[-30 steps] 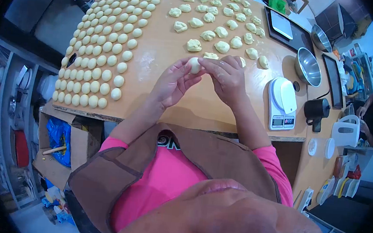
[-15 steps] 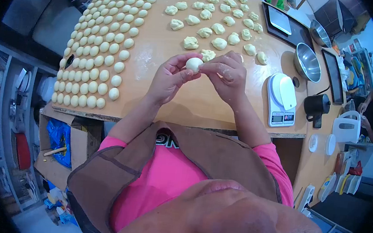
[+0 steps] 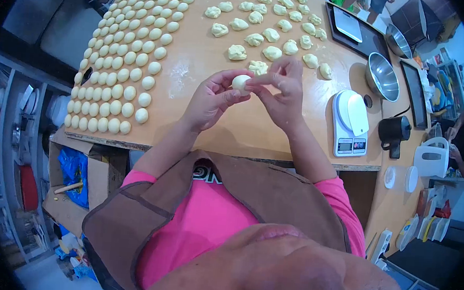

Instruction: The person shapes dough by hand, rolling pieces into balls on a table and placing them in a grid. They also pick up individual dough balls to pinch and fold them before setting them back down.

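A smooth, pale dough ball [image 3: 240,84] is held above the table between my two hands. My left hand [image 3: 214,97] is closed around its left side, thumb below and fingers behind. The thumb and index finger of my right hand [image 3: 281,91] pinch its right side, with the other fingers raised. Just behind lies a rough dough piece [image 3: 257,67], partly covered by my hands. More uneven dough pieces [image 3: 272,53] are scattered farther back. Rows of smooth round dough balls [image 3: 130,93] fill the table's left side.
On the right stand a white kitchen scale [image 3: 351,124], a metal bowl [image 3: 383,78], a black tray [image 3: 355,32] and a dark jug [image 3: 393,133]. A cardboard box [image 3: 106,181] sits below the table's left front edge. Another person's hand [image 3: 453,135] shows far right.
My right hand's raised fingers have lifted and shifted slightly left, while its pinch stays on the dough ball. My left hand keeps nearly the same position.
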`<action>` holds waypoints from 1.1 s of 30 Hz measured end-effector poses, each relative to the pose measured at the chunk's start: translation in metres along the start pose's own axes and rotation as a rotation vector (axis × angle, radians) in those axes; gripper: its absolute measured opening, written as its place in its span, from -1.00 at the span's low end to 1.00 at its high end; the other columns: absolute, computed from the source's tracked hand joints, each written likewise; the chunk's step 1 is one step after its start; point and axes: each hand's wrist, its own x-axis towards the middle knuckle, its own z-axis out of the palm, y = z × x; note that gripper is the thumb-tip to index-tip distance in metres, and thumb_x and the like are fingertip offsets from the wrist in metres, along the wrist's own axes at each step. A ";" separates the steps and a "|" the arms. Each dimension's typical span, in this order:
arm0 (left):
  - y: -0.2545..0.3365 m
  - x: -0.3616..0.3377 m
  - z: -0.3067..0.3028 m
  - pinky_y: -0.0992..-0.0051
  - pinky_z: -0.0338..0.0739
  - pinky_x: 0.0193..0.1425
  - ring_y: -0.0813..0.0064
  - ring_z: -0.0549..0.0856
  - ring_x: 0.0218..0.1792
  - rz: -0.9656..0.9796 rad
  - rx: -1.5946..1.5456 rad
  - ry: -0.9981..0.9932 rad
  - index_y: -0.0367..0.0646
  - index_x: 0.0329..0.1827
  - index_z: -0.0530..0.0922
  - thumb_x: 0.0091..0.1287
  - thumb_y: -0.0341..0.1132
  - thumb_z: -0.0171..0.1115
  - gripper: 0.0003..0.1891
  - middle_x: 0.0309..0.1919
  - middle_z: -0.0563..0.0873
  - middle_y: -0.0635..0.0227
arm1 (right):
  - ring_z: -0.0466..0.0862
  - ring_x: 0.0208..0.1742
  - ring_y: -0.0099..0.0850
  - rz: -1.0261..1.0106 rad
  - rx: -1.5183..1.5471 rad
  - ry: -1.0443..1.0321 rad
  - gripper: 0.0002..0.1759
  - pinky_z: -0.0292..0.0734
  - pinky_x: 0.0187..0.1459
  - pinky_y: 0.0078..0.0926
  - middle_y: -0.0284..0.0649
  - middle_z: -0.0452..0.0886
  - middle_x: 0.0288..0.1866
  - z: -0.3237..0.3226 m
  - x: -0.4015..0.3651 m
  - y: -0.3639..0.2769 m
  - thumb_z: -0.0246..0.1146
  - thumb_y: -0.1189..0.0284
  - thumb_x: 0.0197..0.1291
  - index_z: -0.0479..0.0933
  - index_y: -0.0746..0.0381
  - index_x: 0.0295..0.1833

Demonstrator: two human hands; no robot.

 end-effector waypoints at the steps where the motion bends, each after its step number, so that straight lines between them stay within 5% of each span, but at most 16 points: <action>1: 0.001 0.000 -0.001 0.35 0.52 0.28 0.41 0.59 0.15 -0.014 -0.036 -0.037 -0.23 0.27 0.39 0.27 -0.41 0.31 -0.49 0.23 0.52 0.21 | 0.45 0.06 -0.31 0.050 0.144 -0.028 -0.60 0.33 0.01 -0.38 -0.28 0.51 0.02 0.001 0.003 0.001 0.49 0.39 -0.13 0.63 0.04 -0.08; 3: 0.001 -0.001 -0.005 0.34 0.52 0.28 0.41 0.60 0.14 -0.033 -0.072 -0.076 -0.23 0.27 0.40 0.25 -0.38 0.34 -0.48 0.23 0.52 0.20 | 0.39 0.17 -0.28 0.103 0.285 -0.054 -0.52 0.33 0.14 -0.36 -0.26 0.43 0.13 0.003 0.007 0.008 0.50 0.37 -0.15 0.59 0.06 0.00; 5: 0.002 -0.003 -0.011 0.39 0.56 0.23 0.37 0.62 0.12 -0.172 -0.085 -0.129 -0.22 0.27 0.41 0.22 -0.34 0.38 -0.45 0.23 0.52 0.17 | 0.34 0.24 -0.26 0.480 0.955 -0.420 -0.35 0.23 0.30 -0.32 -0.21 0.34 0.23 0.010 0.004 0.021 0.49 0.34 -0.10 0.46 0.13 0.18; 6: 0.003 -0.003 -0.012 0.39 0.56 0.23 0.37 0.62 0.12 -0.175 -0.086 -0.133 -0.22 0.27 0.41 0.22 -0.34 0.38 -0.45 0.23 0.52 0.17 | 0.34 0.24 -0.26 0.482 0.953 -0.417 -0.35 0.23 0.30 -0.32 -0.21 0.34 0.23 0.013 0.002 0.024 0.49 0.34 -0.10 0.46 0.13 0.18; 8: 0.007 -0.005 -0.013 0.44 0.59 0.17 0.32 0.64 0.11 -0.243 -0.156 -0.159 -0.22 0.30 0.37 0.19 -0.31 0.41 -0.38 0.23 0.52 0.15 | 0.33 0.27 -0.35 0.514 1.493 -0.426 -0.28 0.25 0.28 -0.33 -0.23 0.33 0.28 0.021 0.001 0.025 0.46 0.29 0.00 0.33 0.19 0.28; 12: 0.030 0.004 -0.021 0.47 0.61 0.14 0.30 0.65 0.10 -0.239 -0.089 -0.103 -0.23 0.34 0.33 0.24 -0.31 0.36 -0.39 0.23 0.52 0.13 | 0.39 0.20 -0.41 0.484 1.605 -0.322 -0.56 0.29 0.24 -0.39 -0.25 0.42 0.20 0.018 0.008 0.021 0.36 0.33 0.15 0.46 0.23 0.12; 14: 0.047 0.017 -0.040 0.47 0.58 0.19 0.34 0.63 0.12 -0.127 0.040 0.033 -0.23 0.35 0.30 0.31 -0.33 0.28 -0.44 0.22 0.53 0.14 | 0.47 0.09 -0.46 0.481 1.215 -0.265 -0.82 0.34 0.17 -0.45 -0.28 0.52 0.03 0.026 0.000 0.036 0.24 0.37 0.29 0.57 0.26 -0.10; 18: 0.076 0.080 -0.117 0.53 0.54 0.23 0.45 0.60 0.12 -0.045 0.354 0.213 -0.25 0.30 0.36 0.36 -0.39 0.20 -0.54 0.15 0.57 0.24 | 0.51 0.01 -0.49 0.449 0.961 -0.206 -0.77 0.37 0.11 -0.49 -0.28 0.55 -0.11 0.026 0.002 0.029 0.14 0.38 0.37 0.60 0.28 -0.28; 21: 0.088 0.134 -0.170 0.54 0.56 0.15 0.52 0.64 -0.02 -0.009 0.436 0.286 -0.26 0.24 0.43 0.39 -0.39 0.18 -0.62 0.02 0.62 0.33 | 0.52 0.04 -0.43 0.329 0.926 -0.373 -0.77 0.39 0.08 -0.43 -0.23 0.57 -0.08 0.031 0.000 0.040 0.18 0.32 0.33 0.61 0.26 -0.23; 23: 0.090 0.169 -0.201 0.57 0.55 0.12 0.53 0.64 0.00 0.060 0.740 0.360 -0.26 0.23 0.44 0.37 -0.39 0.19 -0.62 0.01 0.64 0.31 | 0.55 0.07 -0.31 0.134 0.398 -0.666 -0.76 0.43 0.08 -0.34 -0.19 0.56 0.03 0.032 -0.001 0.028 0.27 0.29 0.21 0.61 0.22 -0.12; 24: 0.091 0.187 -0.216 0.57 0.55 0.12 0.53 0.64 0.00 0.064 0.738 0.355 -0.26 0.23 0.44 0.37 -0.39 0.19 -0.62 0.01 0.64 0.31 | 0.55 0.07 -0.31 0.134 0.391 -0.663 -0.76 0.43 0.08 -0.34 -0.19 0.56 0.03 0.032 -0.003 0.021 0.27 0.29 0.21 0.61 0.22 -0.12; 26: 0.088 0.220 -0.245 0.54 0.55 0.09 0.51 0.65 -0.01 0.157 1.160 0.380 -0.19 0.24 0.46 0.30 -0.34 0.25 -0.57 0.01 0.66 0.28 | 0.50 0.21 -0.22 -0.086 -0.160 -1.001 -0.52 0.42 0.17 -0.24 -0.20 0.50 0.22 0.031 -0.010 0.008 0.39 0.29 0.03 0.55 0.18 0.09; 29: 0.090 0.245 -0.251 0.34 0.55 0.08 0.27 0.68 -0.02 0.319 1.532 0.367 -0.03 0.28 0.44 0.27 -0.27 0.21 -0.53 0.01 0.67 0.19 | 0.47 0.27 -0.23 -0.080 -0.249 -1.080 -0.27 0.43 0.18 -0.26 -0.21 0.44 0.31 0.033 -0.015 0.006 0.44 0.28 -0.08 0.42 0.16 0.28; 33: 0.097 0.277 -0.252 0.22 0.51 0.14 0.12 0.64 0.04 0.293 1.819 0.323 -0.01 0.31 0.38 0.29 -0.25 0.11 -0.52 0.04 0.65 0.17 | 0.50 0.26 -0.26 -0.086 -0.219 -1.040 -0.27 0.46 0.14 -0.27 -0.20 0.42 0.35 0.034 -0.019 0.010 0.46 0.28 -0.12 0.44 0.23 0.24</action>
